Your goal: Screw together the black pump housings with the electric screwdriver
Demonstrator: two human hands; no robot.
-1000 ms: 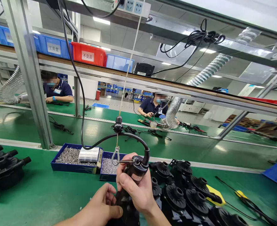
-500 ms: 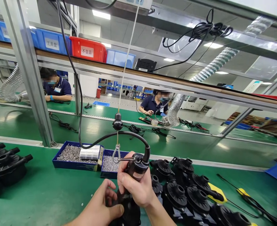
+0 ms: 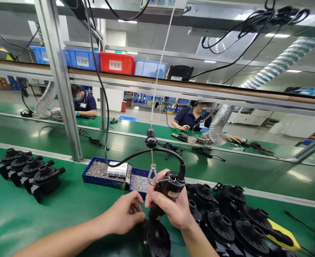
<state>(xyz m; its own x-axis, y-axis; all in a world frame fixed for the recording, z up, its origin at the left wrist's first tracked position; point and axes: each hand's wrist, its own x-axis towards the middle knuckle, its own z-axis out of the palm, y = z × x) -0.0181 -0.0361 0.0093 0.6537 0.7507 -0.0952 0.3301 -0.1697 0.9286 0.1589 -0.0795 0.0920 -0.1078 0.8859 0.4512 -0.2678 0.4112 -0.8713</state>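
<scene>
My right hand [image 3: 173, 203] is wrapped round a black electric screwdriver [image 3: 170, 184], which hangs by a metal clip from a cord. The tool points down at a round black plastic pump housing [image 3: 157, 239] at the bottom of the view; whether its tip touches a screw is hidden. My left hand [image 3: 126, 214] is beside the housing's upper left edge, fingers curled in and thumb reaching toward the housing. What lies inside those fingers, if anything, I cannot make out. Behind the hands stand a blue tray of screws [image 3: 97, 169] and a second blue tray of small metal parts [image 3: 139, 182].
Several similar black housings [image 3: 220, 223] stand close on my right, with a yellow piece [image 3: 285, 233] among them. More housings [image 3: 43, 175] form a row at left. A black cable [image 3: 107, 117] loops down to the screwdriver. Two people sit across the benches.
The view has swung left, bringing the left row of housings fully in. My left hand has drawn slightly away from the screwdriver, its fingers more curled. My right hand still grips the screwdriver.
</scene>
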